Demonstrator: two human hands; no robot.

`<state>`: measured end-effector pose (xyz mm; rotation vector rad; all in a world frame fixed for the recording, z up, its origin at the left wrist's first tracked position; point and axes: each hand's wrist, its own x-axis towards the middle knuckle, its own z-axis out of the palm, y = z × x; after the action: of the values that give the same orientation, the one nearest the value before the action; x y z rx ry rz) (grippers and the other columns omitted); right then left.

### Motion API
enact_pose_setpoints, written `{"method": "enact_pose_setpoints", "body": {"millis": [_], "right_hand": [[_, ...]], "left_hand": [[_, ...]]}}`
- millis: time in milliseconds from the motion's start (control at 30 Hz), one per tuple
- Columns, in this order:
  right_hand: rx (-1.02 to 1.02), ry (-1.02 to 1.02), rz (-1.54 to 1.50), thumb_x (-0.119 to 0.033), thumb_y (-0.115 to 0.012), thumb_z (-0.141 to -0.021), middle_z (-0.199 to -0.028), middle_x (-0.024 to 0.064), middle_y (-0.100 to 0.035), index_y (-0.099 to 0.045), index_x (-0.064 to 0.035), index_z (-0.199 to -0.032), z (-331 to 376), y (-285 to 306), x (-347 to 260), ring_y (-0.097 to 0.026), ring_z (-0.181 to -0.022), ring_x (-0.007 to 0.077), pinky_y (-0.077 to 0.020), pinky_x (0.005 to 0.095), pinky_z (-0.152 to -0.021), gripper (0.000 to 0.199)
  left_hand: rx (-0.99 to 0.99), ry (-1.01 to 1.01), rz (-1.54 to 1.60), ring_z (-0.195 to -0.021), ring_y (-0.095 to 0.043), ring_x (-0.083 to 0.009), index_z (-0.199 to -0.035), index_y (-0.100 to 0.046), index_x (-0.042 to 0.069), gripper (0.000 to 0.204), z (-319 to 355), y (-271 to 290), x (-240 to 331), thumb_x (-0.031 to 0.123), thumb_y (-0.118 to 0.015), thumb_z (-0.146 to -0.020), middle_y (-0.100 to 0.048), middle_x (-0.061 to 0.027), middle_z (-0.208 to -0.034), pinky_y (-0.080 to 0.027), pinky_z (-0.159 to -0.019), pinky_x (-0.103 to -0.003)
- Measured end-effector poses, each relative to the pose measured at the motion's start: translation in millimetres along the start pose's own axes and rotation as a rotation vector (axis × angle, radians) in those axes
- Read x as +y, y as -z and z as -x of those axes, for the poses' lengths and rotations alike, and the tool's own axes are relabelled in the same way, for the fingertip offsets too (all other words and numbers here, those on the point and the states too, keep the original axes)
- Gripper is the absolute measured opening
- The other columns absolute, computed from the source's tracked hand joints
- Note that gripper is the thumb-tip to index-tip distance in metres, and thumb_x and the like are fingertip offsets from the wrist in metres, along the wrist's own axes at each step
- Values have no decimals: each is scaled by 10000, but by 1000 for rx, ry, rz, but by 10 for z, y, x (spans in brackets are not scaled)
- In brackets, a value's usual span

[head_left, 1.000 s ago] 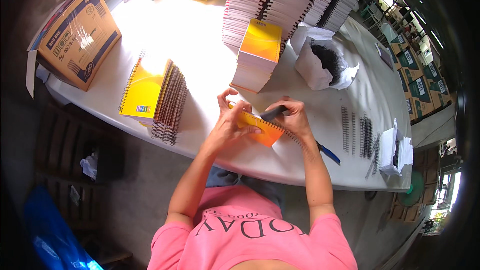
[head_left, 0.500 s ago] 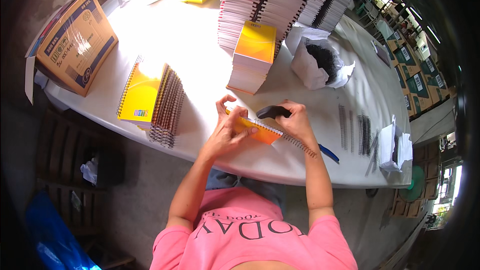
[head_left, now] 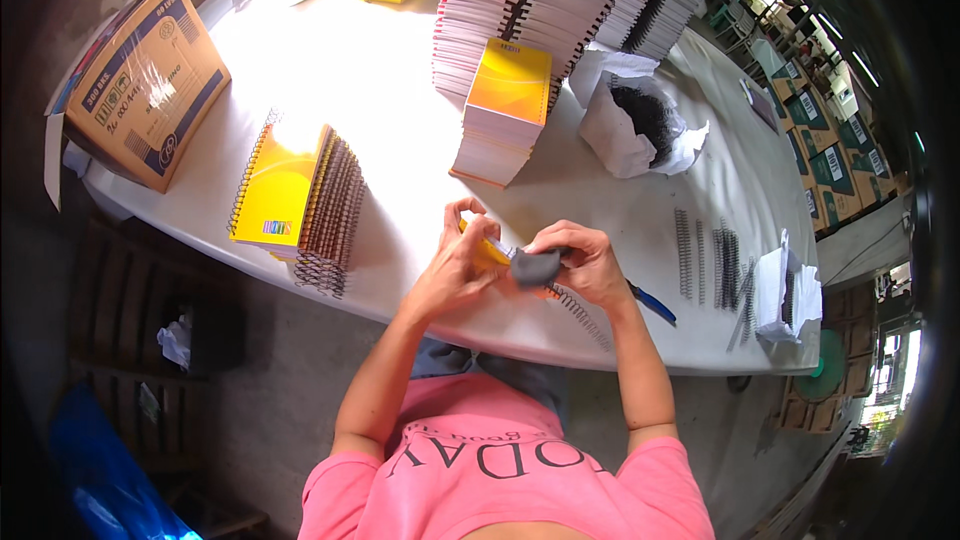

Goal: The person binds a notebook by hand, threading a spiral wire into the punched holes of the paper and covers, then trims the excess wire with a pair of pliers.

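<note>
My left hand (head_left: 455,268) is closed around a small yellow-orange notebook (head_left: 490,249) held just above the table's near edge. A dark spiral wire coil (head_left: 583,318) runs along its bound edge, and its loose tail sticks out past the notebook toward the lower right. My right hand (head_left: 590,262) grips a dark grey, rounded, curved piece (head_left: 536,268) whose exact kind I cannot make out. That piece lies over the coil and hides part of the notebook's edge. A blue-handled tool (head_left: 654,304) rests on the table beside my right wrist.
Coil-bound yellow notebooks (head_left: 272,190) are stacked at left, near a cardboard box (head_left: 150,90). Ahead stand a yellow-topped stack (head_left: 511,80) and tall piles of books (head_left: 480,25). Right: crumpled white paper with dark coils (head_left: 640,125), loose coils (head_left: 728,265), a small white box (head_left: 780,308).
My right hand has moved left with the dark piece, bringing it down over the coil and the notebook's edge. The coil's loose tail now hangs lower, away from my right wrist.
</note>
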<state>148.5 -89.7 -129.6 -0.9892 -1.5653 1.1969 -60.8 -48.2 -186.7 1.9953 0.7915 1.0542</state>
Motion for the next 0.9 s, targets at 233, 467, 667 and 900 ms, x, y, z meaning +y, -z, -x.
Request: {"method": "enact_pose_setpoints", "body": {"millis": [233,467,667,900], "right_hand": [[120,166,125,142,-663,-639,-820,59,-653,-702,-16,-845,-107,25,-16,-623,-793,132,-493,258,-735,262],[304,-26,409,90,-587,-691,-856,102,-666,-674,-68,-1042,-122,279,-79,-637,-780,194,-490,266,-753,394],[193,50,952,-127,-605,-849,-1022,183,-644,-593,-50,-1190,49,265,-279,-600,-983,325,-452,392,-895,350],[124,18,1072,-163,-678,-794,-843,25,-639,-636,-93,-876,5,-190,-360,-596,-833,218,-416,381,-807,116]], "left_hand": [[15,23,29,-1130,-388,-376,-1102,-456,90,483,-1,-28,32,211,-758,-745,-391,-193,-1127,-407,-912,-458],[63,38,39,-1007,-455,-332,-1075,-464,90,412,10,-44,74,167,-737,-776,-449,-141,-1052,-463,-796,-428],[175,-102,-121,-947,-448,-332,-1043,-471,78,397,34,-169,77,124,-742,-757,-549,-79,-914,-447,-762,-444],[217,-53,-153,-935,-446,-336,-1047,-456,78,417,38,-224,150,80,-738,-740,-548,-103,-963,-434,-778,-449]]}}
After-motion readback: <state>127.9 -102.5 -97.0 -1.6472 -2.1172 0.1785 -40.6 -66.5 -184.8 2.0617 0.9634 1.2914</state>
